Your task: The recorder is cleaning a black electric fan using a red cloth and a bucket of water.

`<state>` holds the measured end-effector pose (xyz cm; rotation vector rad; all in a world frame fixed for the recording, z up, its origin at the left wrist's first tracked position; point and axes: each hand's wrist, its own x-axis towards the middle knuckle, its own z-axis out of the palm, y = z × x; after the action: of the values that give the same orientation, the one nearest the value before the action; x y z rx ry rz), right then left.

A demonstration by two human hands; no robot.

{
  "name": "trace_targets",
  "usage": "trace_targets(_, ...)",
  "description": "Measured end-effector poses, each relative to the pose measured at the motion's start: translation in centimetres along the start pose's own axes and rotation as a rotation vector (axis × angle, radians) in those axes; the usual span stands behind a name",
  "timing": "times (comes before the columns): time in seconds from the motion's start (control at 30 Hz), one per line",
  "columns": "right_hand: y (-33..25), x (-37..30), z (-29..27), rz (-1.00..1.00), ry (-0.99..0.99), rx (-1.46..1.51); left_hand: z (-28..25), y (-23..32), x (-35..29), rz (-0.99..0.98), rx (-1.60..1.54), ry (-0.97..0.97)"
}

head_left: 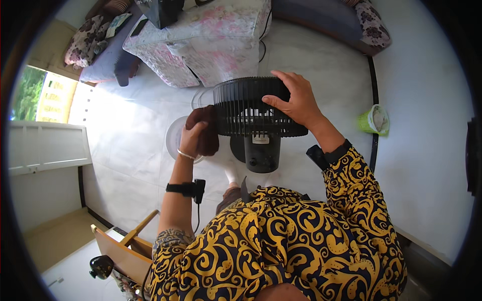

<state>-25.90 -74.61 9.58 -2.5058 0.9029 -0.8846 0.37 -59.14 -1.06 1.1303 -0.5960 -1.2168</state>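
Note:
A black electric fan (251, 118) stands in front of me, its ribbed cage above a dark motor housing (263, 153). My left hand (191, 135) is closed around a bunched brown cloth (208, 133), which touches the left side of the cage. On the cage's right side lies my right hand (296, 100), thumb and fingers apart and curved over the rim, gripping it. Some of its fingertips are hidden behind the rim. Below the motor housing, a dark round part (237, 149) shows, partly hidden.
A pale round basin (173, 138) sits on the floor behind my left hand. Beyond the fan is a table with a floral cover (221, 55). A green bin (374, 120) stands by the right wall, and a wooden chair (123, 251) is at lower left.

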Motion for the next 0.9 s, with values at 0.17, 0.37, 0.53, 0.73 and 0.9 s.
trace_targets(0.17,0.8,-0.4,0.3,0.015,0.047,-0.004,7.3,5.9,-2.5,-0.010,0.037,-0.242)
trace_targets(0.37,0.4,-0.2,-0.1,0.152,0.043,0.364,12.2,6.7,-4.2,0.111,0.095,-0.500)
trace_targets(0.53,0.5,-0.2,-2.7,0.267,0.000,0.960,14.7,9.0,-1.7,0.359,0.362,-0.243)
trace_targets(0.73,-1.0,1.3,-1.3,-0.134,-0.030,0.654,14.9,9.3,-0.4,0.004,-0.111,-0.475)
trace_targets(0.9,0.0,-1.3,-2.5,-0.182,-0.117,0.522,12.3,7.4,1.2,0.441,0.865,-0.078)
